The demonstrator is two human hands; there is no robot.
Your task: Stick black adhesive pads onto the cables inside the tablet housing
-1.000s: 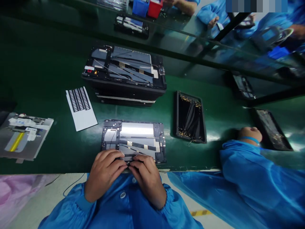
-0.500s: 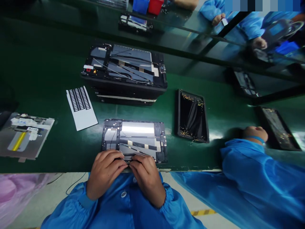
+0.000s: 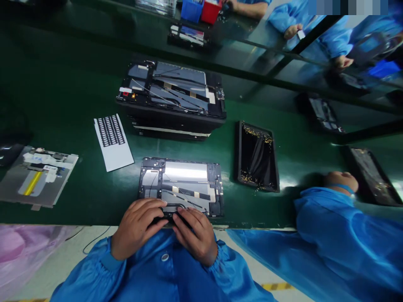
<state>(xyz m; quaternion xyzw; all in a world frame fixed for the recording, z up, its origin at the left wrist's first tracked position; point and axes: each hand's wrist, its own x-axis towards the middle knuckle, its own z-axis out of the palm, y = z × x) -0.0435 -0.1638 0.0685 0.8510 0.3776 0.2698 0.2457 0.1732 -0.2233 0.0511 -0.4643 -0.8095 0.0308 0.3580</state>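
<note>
An opened tablet (image 3: 185, 171) lies flat on the green bench, its silvery battery area, flat black ribbon and thin wires facing up. My left hand (image 3: 140, 226) is at its near edge, fingers curled over the frame, with the thumb on the near side. Beside it, my right hand (image 3: 197, 235) has its fingers bent and pressed onto the same edge. A thin black cable (image 3: 172, 205) runs between the fingertips of both hands. The fingers partly hide the cable and that edge of the tablet.
Behind the tablet stands a stack of similar opened tablets (image 3: 176, 90). To the left lie a label sheet (image 3: 118, 155) and a metallic screen panel (image 3: 59, 184). On the right is a black tray (image 3: 275, 167) holding tiny gold-coloured parts. A co-worker's hand (image 3: 341, 181) rests farther right.
The view has shifted slightly, so the bench things appear farther right. My left thumb and forefinger have parted a little; both hands stay at the tablet's near edge.
</note>
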